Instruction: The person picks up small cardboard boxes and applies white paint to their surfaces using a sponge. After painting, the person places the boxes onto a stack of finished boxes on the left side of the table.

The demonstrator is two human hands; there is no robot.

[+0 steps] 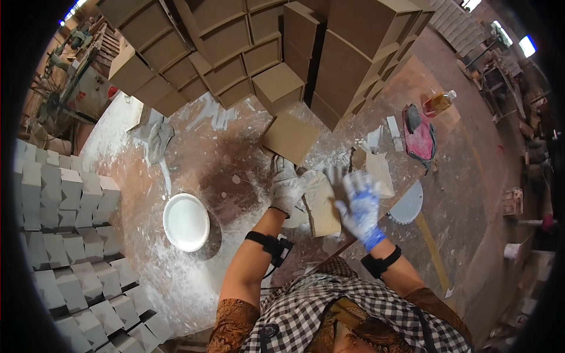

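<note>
My left hand, in a whitish glove, is closed at the near edge of a tan-topped brown box; some of its fingertips are hidden there. Just right of that wrist lies a thick cream slab with a rough, pitted face, foam-like in look. Beyond the slab's right side, my right hand, gloved in white and blue, has its fingers spread and holds nothing. A torn pale piece lies past its fingertips. Next to the right wrist is a white half-round scraper.
Tall stacks of brown boxes rise at the far side. Rows of white blocks stand at the left. A white basin sits left of my arm. A pink-and-grey cloth and an amber-filled bottle lie at the right.
</note>
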